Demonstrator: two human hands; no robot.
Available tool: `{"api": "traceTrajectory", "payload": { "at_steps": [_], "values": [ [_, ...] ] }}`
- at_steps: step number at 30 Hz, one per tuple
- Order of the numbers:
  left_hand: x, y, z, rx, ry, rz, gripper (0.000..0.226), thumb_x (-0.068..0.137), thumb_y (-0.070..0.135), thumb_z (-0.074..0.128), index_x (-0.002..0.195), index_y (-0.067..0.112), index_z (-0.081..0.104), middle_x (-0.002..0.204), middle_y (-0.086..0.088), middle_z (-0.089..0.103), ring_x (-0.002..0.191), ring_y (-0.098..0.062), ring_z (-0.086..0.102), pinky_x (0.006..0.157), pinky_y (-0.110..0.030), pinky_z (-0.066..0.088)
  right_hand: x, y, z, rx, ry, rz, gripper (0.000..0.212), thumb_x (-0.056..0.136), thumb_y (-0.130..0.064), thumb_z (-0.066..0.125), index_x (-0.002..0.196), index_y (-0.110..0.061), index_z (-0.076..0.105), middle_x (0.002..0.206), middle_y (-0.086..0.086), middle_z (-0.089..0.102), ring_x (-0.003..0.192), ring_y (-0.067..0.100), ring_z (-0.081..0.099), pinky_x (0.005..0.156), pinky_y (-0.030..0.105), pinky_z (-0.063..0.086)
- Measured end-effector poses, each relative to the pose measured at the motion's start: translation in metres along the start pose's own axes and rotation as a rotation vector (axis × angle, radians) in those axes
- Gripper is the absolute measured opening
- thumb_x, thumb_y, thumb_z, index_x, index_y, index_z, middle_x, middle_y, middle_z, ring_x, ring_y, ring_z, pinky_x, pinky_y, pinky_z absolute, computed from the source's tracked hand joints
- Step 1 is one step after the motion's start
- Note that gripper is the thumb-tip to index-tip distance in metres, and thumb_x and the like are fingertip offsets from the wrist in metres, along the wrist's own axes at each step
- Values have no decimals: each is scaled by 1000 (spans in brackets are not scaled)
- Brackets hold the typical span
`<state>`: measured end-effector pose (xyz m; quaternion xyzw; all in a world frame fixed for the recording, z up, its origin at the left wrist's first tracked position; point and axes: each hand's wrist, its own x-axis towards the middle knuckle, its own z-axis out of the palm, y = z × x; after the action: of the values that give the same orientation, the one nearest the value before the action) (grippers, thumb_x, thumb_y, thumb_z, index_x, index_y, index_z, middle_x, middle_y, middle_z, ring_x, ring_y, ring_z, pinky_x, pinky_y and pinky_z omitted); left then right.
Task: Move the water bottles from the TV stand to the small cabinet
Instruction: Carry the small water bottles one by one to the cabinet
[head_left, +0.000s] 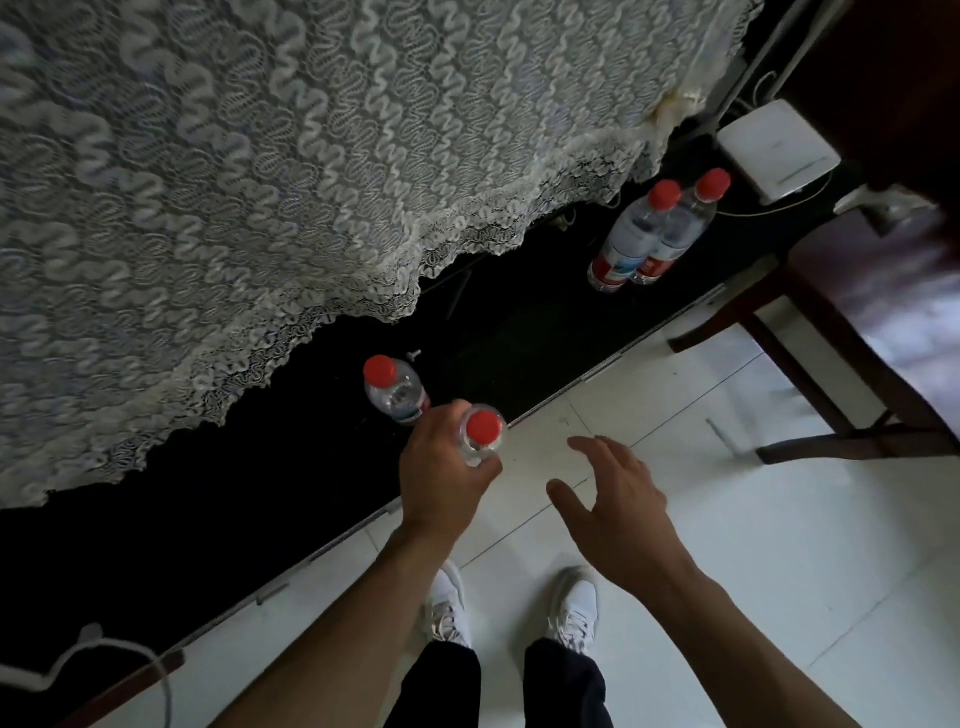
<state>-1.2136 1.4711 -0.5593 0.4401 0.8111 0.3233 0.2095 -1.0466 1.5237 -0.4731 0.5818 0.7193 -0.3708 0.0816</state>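
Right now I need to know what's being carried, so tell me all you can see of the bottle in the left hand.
The bottle is clear plastic with a red screw cap, seen nearly from above, so it stands about upright. The left hand grips its upper body, fingers curled round it. It is over the front edge of the black stand, beside another bottle. Its label and water level are hidden.

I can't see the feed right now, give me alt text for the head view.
Left hand grips a red-capped clear plastic water bottle at the black TV stand's front edge; the open right hand hovers over white floor tiles. Another bottle stands beside it, two more farther right by a white box, near the lace cloth.
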Motion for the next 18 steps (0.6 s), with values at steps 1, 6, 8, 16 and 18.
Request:
{"api": "traceTrajectory", "payload": {
  "at_steps": [1,6,8,16,18],
  "values": [
    [-1,7,-4,-19,11,2,57,63,17,89,113,12,64,101,-3,67,89,-13,59,75,-10,37,-1,2,-5,19,4,12,57,94,-48,53,145,-27,38,156,1,34,143,25,31,114,52,31],
    [-4,73,-35,-178,108,67,60,60,22,93,113,10,65,101,8,63,89,-8,61,79,-7,48,-18,-2,-40,159,53,37,53,94,-45,56,141,-24,44,150,1,42,126,25,52,108,51,40],
    [-1,111,-55,-236,132,100,59,62,31,88,112,9,64,101,7,63,87,-9,62,79,-9,51,-30,-7,-64,223,96,27,51,95,-43,56,140,-23,45,148,2,45,125,24,52,106,48,43],
    [24,270,-157,-322,135,250,58,61,42,82,110,13,67,99,1,74,89,-15,73,72,-38,62,-84,-18,-188,650,162,20,43,98,-39,53,136,-20,51,130,0,60,103,10,59,74,19,45],
    [24,308,-180,-314,150,304,54,61,40,82,105,13,67,94,4,74,85,-9,72,72,-28,61,-99,-20,-219,776,173,10,38,99,-39,51,132,-21,54,126,-1,62,110,12,58,81,22,47]
  ]
}}
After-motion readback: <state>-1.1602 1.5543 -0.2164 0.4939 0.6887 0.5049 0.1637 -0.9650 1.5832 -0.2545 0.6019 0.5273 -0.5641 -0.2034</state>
